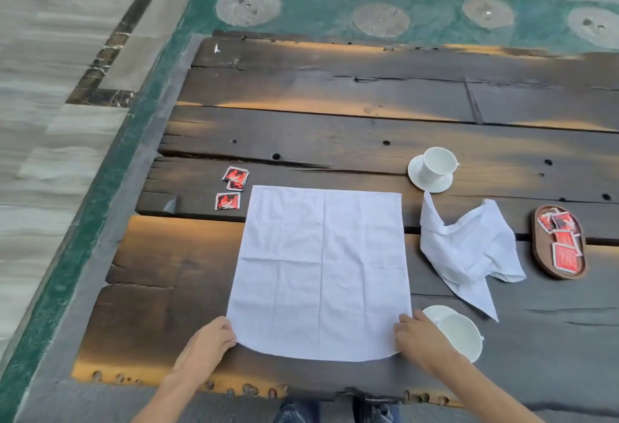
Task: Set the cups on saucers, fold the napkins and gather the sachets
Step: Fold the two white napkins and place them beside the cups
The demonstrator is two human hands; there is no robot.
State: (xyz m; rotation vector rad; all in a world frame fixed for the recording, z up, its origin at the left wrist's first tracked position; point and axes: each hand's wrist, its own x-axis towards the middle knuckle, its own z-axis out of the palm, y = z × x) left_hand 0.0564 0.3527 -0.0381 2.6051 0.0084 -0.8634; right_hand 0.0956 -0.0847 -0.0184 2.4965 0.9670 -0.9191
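Currently: flat white cloth napkin [321, 271] spread square on the dark plank table [335, 87], crease lines visible down the middle and across. Left hand [209, 344] pinches the near-left corner, right hand [417, 339] pinches the near-right corner; fingers curled onto the hem on both.

Second napkin [469, 251] lies crumpled, just right of the flat one.

Far cup [437, 164] sits upright on its round saucer [430, 183], glossy white ceramic. Near cup [464, 339] is beside the right hand; its saucer [435, 313] is mostly hidden behind cup and hand, can't tell if the cup sits squarely on it.

Loose sachets [232, 189]: red/black foil squares left of the flat napkin, two overlapping, one apart. More sachets in the oval wooden tray [539, 255] far right; print unreadable.

Table wood is rough, cracked, with knot holes. Shoes [338, 411] cut off at bottom edge.
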